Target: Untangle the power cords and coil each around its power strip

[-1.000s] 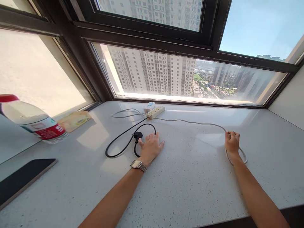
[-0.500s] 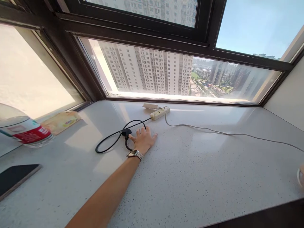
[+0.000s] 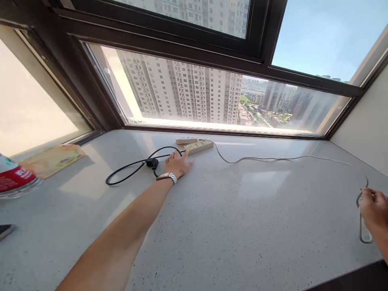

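My left hand (image 3: 178, 163), with a watch (image 3: 166, 176) at the wrist, lies on the white speckled counter with its fingers stretched out. Its fingertips are beside the near end of a cream power strip (image 3: 198, 146) and by the black cord (image 3: 163, 148), which loops away to the left. A black plug (image 3: 152, 163) rests just left of the hand. At the right edge, my right hand (image 3: 374, 208) pinches a grey-white cable (image 3: 360, 220), part of which hangs in a loop below the fingers. A white cable (image 3: 257, 159) runs across the counter from the strip.
A second cream block (image 3: 186, 140) sits behind the strip, near the window frame (image 3: 212, 131). On the left are a tissue pack (image 3: 57, 159), a bottle with a red label (image 3: 18, 178) and the corner of a dark phone (image 3: 6, 230). The counter's front edge (image 3: 348, 273) shows at lower right.
My right hand has come further into view with the cable, and the white cable has shifted on the counter. The view has turned right; my left hand stays near the strip.
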`<action>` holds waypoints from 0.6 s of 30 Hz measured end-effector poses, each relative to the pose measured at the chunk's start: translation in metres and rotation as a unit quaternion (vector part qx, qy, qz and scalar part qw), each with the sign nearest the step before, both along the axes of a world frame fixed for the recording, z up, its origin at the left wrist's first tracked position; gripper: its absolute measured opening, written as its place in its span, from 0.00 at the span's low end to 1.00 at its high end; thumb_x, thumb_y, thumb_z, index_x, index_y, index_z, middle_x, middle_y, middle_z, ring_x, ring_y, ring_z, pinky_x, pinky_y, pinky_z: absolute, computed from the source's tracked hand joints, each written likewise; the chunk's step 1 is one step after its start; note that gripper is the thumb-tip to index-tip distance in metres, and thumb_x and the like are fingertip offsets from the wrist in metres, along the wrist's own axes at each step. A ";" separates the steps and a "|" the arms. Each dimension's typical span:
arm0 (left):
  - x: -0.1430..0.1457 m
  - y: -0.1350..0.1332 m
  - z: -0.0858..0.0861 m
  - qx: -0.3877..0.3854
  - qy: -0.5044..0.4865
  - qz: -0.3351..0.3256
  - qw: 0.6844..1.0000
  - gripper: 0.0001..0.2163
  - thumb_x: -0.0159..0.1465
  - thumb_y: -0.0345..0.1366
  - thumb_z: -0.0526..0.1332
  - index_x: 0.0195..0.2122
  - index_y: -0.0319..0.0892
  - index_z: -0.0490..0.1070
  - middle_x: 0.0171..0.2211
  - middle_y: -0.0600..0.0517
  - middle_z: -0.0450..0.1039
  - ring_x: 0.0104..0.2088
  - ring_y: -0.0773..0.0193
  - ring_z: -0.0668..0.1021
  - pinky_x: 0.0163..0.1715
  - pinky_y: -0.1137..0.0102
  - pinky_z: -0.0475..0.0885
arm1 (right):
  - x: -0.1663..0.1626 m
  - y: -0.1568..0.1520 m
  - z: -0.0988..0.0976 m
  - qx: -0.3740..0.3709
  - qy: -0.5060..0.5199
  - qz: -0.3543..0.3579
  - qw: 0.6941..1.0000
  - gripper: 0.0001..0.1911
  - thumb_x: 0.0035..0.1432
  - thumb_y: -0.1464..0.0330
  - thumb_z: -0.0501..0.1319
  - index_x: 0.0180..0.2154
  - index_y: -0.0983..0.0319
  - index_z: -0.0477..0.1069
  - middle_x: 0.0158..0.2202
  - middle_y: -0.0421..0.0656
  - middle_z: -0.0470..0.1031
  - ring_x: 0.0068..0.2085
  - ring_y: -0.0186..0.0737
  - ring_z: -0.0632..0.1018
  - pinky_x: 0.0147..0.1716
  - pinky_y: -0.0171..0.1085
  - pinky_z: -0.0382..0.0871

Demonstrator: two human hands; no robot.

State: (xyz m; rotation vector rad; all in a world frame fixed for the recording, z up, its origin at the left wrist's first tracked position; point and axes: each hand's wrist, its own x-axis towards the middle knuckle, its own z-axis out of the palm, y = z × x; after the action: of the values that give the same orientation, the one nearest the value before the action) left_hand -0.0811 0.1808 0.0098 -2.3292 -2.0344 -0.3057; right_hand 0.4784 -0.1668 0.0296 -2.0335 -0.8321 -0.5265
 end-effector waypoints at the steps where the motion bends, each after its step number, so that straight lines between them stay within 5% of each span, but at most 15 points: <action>1: 0.000 0.007 0.003 -0.009 0.001 -0.004 1.000 0.31 0.63 0.49 0.50 0.66 0.43 0.52 0.63 0.34 0.54 0.63 0.39 0.56 0.56 0.51 0.57 | -0.016 0.011 0.000 0.000 0.013 0.020 1.000 0.27 0.55 0.44 0.45 0.33 0.55 0.70 0.37 0.59 0.69 0.48 0.56 0.70 0.39 0.54 0.64; 5: 0.002 0.027 0.011 -0.034 0.003 -0.043 0.998 0.33 0.63 0.50 0.51 0.67 0.44 0.47 0.67 0.36 0.46 0.65 0.39 0.51 0.58 0.49 0.53 | -0.095 0.056 -0.013 -0.052 -0.004 0.185 0.981 0.23 0.56 0.47 0.48 0.32 0.59 0.67 0.43 0.54 0.68 0.45 0.51 0.71 0.35 0.47 0.69; 11: 0.007 0.038 0.006 -0.050 0.034 -0.123 0.991 0.30 0.65 0.48 0.50 0.67 0.45 0.49 0.68 0.41 0.45 0.67 0.47 0.48 0.61 0.52 0.48 | -0.192 0.110 -0.050 -0.148 -0.049 0.275 0.949 0.16 0.63 0.59 0.48 0.33 0.60 0.69 0.43 0.50 0.67 0.42 0.46 0.71 0.32 0.40 0.68; 18: 0.000 0.034 0.018 -0.048 -0.035 -0.032 0.998 0.29 0.66 0.50 0.47 0.63 0.37 0.56 0.64 0.35 0.54 0.63 0.38 0.55 0.57 0.46 0.52 | -0.204 0.119 -0.055 -0.202 -0.076 0.261 0.941 0.13 0.62 0.64 0.50 0.40 0.60 0.71 0.46 0.50 0.67 0.46 0.49 0.70 0.32 0.40 0.70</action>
State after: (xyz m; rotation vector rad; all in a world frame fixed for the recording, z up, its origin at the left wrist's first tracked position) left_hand -0.0810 0.2149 0.0278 -2.4788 -2.0511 -0.3045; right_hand 0.2743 -0.0483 -0.0249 -2.0228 -1.6220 -0.2202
